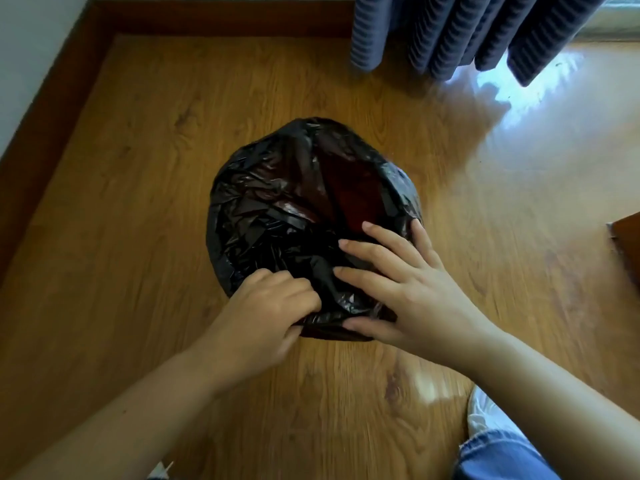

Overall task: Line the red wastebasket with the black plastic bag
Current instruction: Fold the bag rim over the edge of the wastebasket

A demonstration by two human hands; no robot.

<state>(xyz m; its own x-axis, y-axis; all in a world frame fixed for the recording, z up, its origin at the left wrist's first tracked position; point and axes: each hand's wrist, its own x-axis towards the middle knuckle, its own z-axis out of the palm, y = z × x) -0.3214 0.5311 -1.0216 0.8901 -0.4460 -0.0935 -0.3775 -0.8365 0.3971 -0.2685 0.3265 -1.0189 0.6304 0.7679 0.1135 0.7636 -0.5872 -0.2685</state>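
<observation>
Wood-grain floor, glossy, ran under everything, with a bright window glare at 2 o'clock; a dark brown skirting edged it from 9 to 12 o'clock below a pale wall. Item: blue ribbed curtain, hanging in folds at 1 o'clock, hem just above the boards. Item: black bag, crinkled and shiny, at centre, draped over the whole top of a round bin and down its sides; the plastic sagged inward, loosest toward 9 o'clock. Item: bin, seen only as a dull red tint through the thin film at the bag's 2 o'clock side; its outer wall was fully covered, and its rim could be made out only as the bag's round outline. Item: left hand, at the bag's 7 o'clock edge, fingers curled shut around a bunched fold of plastic. Item: right hand, at the 5 o'clock edge, open and spread flat on the bag, fingers pointing toward 10 o'clock, thumb lying under the near edge, little finger touching the rim at 3 o'clock. Both forearms entered bare from the lower corners. Item: denim leg and white shoe, at 5 o'clock, well apart from the bag. Item: brown furniture corner, at 3 o'clock, cut by the frame.
</observation>
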